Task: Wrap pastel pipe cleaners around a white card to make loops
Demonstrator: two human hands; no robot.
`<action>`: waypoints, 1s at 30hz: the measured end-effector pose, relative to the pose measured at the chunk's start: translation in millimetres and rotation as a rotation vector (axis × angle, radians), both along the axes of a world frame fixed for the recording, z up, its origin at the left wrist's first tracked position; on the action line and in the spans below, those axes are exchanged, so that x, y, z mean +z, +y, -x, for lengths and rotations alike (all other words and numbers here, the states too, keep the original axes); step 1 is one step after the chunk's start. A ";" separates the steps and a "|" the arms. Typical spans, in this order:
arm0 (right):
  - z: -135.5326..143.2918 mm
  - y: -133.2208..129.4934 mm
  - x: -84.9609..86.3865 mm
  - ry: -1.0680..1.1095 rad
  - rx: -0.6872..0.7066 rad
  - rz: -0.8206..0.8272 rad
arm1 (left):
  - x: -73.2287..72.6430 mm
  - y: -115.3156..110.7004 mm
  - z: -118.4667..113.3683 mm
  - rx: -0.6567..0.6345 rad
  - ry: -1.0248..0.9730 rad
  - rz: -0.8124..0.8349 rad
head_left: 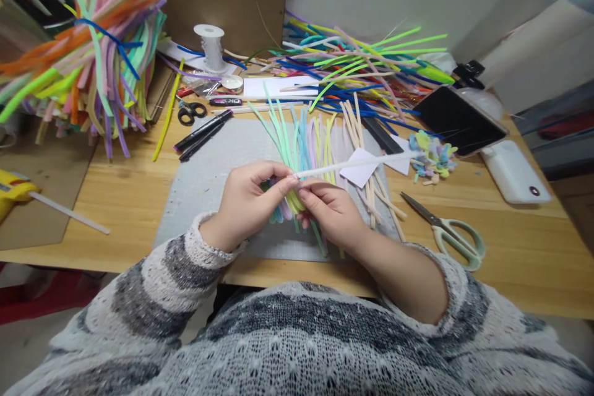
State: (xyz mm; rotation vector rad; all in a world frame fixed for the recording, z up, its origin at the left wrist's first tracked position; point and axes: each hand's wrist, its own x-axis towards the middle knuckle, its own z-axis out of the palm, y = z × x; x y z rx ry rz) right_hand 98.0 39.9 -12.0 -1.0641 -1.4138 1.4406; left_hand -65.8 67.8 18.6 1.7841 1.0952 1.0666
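Note:
A long white pipe cleaner (362, 164) stretches to the right from my fingertips. My left hand (253, 198) pinches its near end between thumb and index finger. Close beside it, my right hand (331, 207) is closed on the same stem, fingertips almost touching the left ones. Beneath both hands, rows of pastel pipe cleaners (304, 136) in green, blue, purple and yellow lie on a grey mat (208, 167). Two small white cards (360, 167) rest just right of the hands, near some peach stems (353, 119).
Green-handled scissors (457, 238), a pastel flower cluster (432, 156), a phone (459, 119) and a white case (515, 172) lie right. Left are black markers (203, 134), small scissors (191, 112), a yellow glue gun (16, 190) and a large stem bundle (102, 55). A spool (210, 46) stands behind.

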 end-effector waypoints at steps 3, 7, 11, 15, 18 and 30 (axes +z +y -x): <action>2.2 -0.1 0.1 0.041 -0.003 0.094 | -1.8 -0.2 -0.7 0.014 0.023 -0.048; 3.4 -0.4 4.6 0.021 -0.014 0.130 | -3.1 -0.3 -1.2 0.042 0.034 -0.084; 3.6 -0.7 5.9 0.021 -0.028 0.141 | -3.5 -0.1 -1.4 0.055 0.027 -0.087; 2.7 -1.5 3.1 0.012 -0.002 0.093 | -3.8 -0.4 -1.7 0.030 0.035 -0.100; 2.1 -2.9 0.7 -0.006 -0.035 0.041 | -4.2 -1.0 -1.8 0.027 0.052 -0.149; -4.0 3.2 9.1 -0.341 -0.285 -0.468 | -2.3 -1.2 -2.6 0.063 0.008 -0.213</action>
